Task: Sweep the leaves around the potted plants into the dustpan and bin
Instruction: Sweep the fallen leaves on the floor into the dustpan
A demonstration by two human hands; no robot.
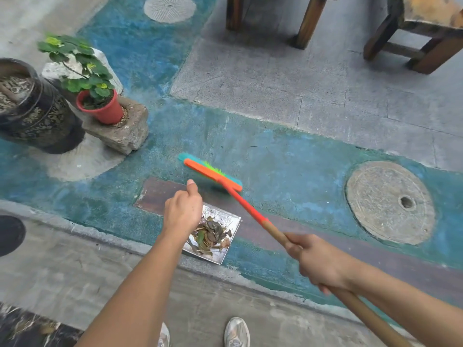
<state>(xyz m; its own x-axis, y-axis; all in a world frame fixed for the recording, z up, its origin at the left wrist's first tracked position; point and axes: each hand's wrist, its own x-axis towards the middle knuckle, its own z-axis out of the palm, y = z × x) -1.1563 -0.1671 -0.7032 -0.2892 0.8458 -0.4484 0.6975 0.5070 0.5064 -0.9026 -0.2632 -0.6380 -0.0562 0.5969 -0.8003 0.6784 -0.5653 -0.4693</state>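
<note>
A metal dustpan (231, 221) lies on the painted ground at centre, holding a pile of dry leaves (211, 234). My left hand (183, 211) is closed above its left side, thumb up; the dustpan's handle is hidden by the hand. My right hand (318, 261) grips the wooden handle of a broom (213, 174) whose orange head with green and teal bristles rests just beyond the dustpan. A red pot with a green plant (102, 106) stands on a stone block at the left, beside a large dark ornate pot (32, 106).
Wooden furniture legs (308, 23) stand at the top, with another wooden stand (426, 41) at the top right. A round stone cover (390, 201) is set in the ground at right. A raised concrete curb (100, 234) runs across near my shoes (236, 331).
</note>
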